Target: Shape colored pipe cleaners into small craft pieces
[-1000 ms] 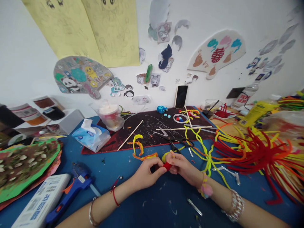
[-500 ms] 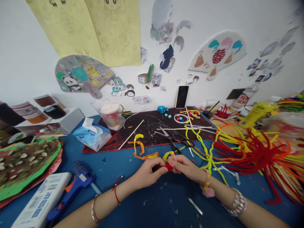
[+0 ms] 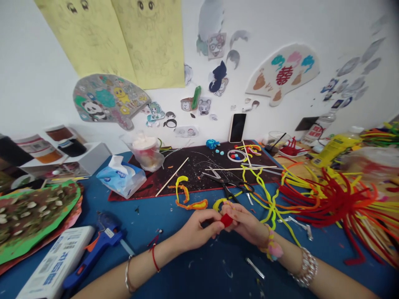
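A small red piece, perhaps coiled pipe cleaner, is pinched between my two hands above the blue tabletop. My left hand closes thumb and fingers on its left side. Around its right side curl the fingers of my right hand. A yellow fuzzy strip pokes out just beyond the fingertips; whether it joins the red piece I cannot tell. Past my left hand lies a bent orange and yellow pipe cleaner. Black scissors rest behind my hands, blades spread.
Red pipe cleaners and yellow ones spread across the right. At left are a blue glue gun, a white box and a tissue pack. A phone leans on the wall behind thin wooden sticks.
The red piece has turned and shows more of its surface between my fingers. My right wrist has rotated slightly, and the view has shifted a little.
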Action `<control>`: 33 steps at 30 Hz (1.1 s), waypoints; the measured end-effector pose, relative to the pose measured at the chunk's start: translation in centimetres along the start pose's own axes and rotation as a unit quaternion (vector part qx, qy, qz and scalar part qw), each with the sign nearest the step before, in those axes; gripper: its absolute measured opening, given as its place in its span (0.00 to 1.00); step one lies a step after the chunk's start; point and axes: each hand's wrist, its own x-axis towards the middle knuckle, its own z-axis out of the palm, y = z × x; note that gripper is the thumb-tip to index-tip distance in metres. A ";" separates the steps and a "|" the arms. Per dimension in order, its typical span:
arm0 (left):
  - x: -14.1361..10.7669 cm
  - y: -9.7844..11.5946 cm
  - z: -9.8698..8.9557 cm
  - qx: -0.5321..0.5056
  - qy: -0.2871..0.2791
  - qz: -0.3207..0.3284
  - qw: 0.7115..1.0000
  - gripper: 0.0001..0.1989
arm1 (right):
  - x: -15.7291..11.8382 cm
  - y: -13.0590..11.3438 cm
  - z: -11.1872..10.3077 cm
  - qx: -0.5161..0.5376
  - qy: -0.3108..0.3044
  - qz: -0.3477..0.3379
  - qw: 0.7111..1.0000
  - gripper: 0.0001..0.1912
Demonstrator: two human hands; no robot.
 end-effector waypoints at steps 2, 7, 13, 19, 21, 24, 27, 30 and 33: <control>-0.3 0.3 0.2 0.004 -0.002 0.002 1.000 0.12 | 0.0 0.0 -0.2 -0.046 0.003 0.001 0.999 0.21; -0.6 0.6 0.4 -0.007 -0.055 -0.036 0.998 0.11 | -0.1 -0.8 -0.4 -0.346 -0.034 -0.050 0.936 0.22; -0.1 -0.5 -0.2 -0.117 -0.012 -0.079 0.990 0.14 | -0.2 -2.1 -0.1 -0.548 0.000 -0.173 0.819 0.16; 0.1 -1.1 -0.4 -0.203 -0.020 -0.112 0.973 0.15 | -0.2 -1.9 -1.0 -0.733 0.013 -0.281 0.619 0.08; 0.1 -1.0 -0.5 -0.218 -0.027 -0.118 0.968 0.14 | -0.2 -1.7 -1.2 -0.773 0.020 -0.301 0.558 0.07; 0.1 -0.7 -0.5 -0.249 -0.039 -0.128 0.959 0.13 | -0.3 -1.7 -1.4 -0.799 0.023 -0.318 0.510 0.09; 0.0 -0.6 -0.3 -0.305 -0.053 -0.137 0.941 0.11 | -0.4 -1.8 -1.3 -0.804 0.020 -0.331 0.493 0.10; -0.1 -0.5 0.1 -0.354 -0.051 -0.130 0.925 0.10 | -0.5 -1.7 -1.0 -0.803 0.026 -0.342 0.488 0.11; -0.2 -0.5 0.4 -0.371 -0.046 -0.115 0.920 0.11 | -0.6 -1.6 -0.7 -0.794 0.044 -0.356 0.490 0.11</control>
